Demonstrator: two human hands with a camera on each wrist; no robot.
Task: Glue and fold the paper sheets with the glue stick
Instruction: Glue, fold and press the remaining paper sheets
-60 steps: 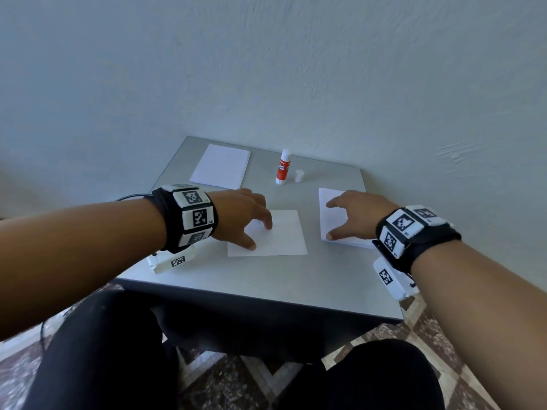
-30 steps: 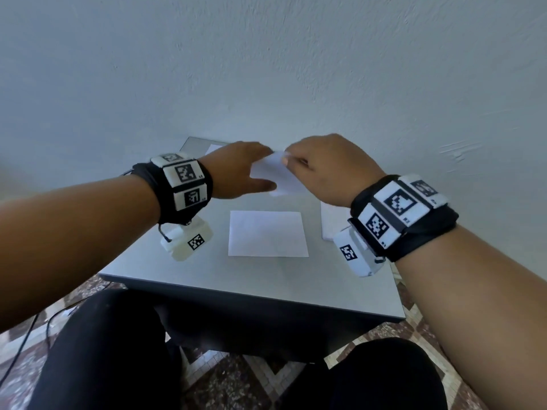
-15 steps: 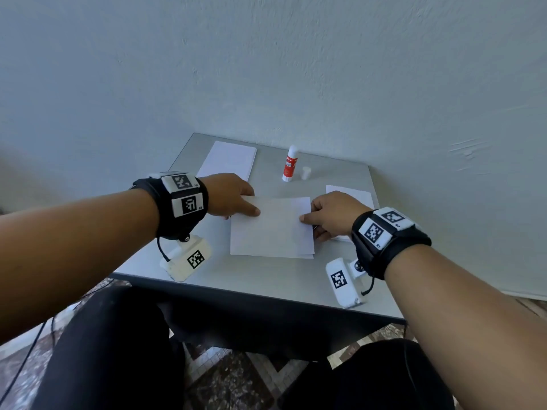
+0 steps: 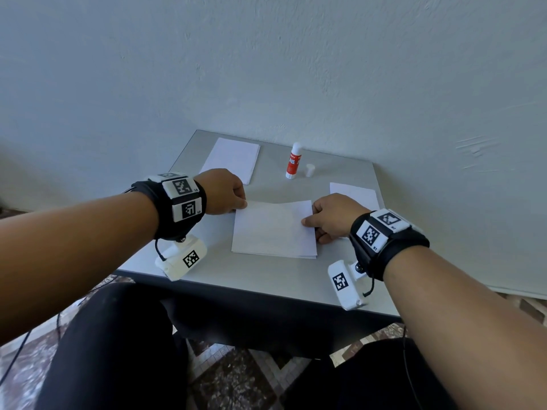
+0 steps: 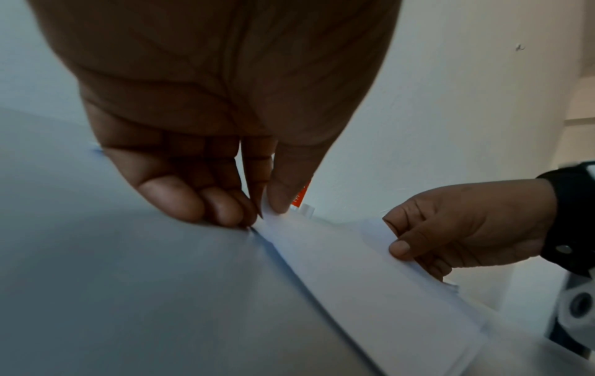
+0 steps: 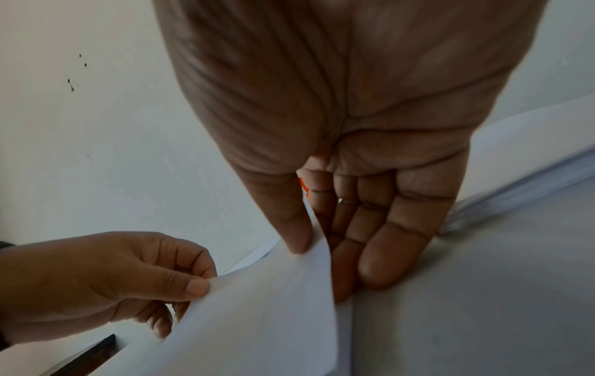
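A white paper sheet (image 4: pixel 273 229) lies over another sheet at the middle of the grey table (image 4: pixel 266 279). My left hand (image 4: pixel 228 192) pinches its far left corner between thumb and fingers (image 5: pixel 273 196). My right hand (image 4: pixel 331 218) pinches its far right edge, thumb on top (image 6: pixel 294 229). The far edge of the sheet (image 6: pixel 257 305) is slightly lifted and curved. The glue stick (image 4: pixel 294 161), white with a red label, stands upright at the back, its white cap (image 4: pixel 309 170) beside it.
A stack of white sheets (image 4: pixel 232 158) lies at the back left of the table. More sheets (image 4: pixel 353 192) lie at the right, partly under my right hand. The wall stands just behind the table. My legs are under the near edge.
Two seconds ago both hands lay on the table sheets. They then lifted a sheet in the air and lowered it onto the middle sheet, where they still pinch it.
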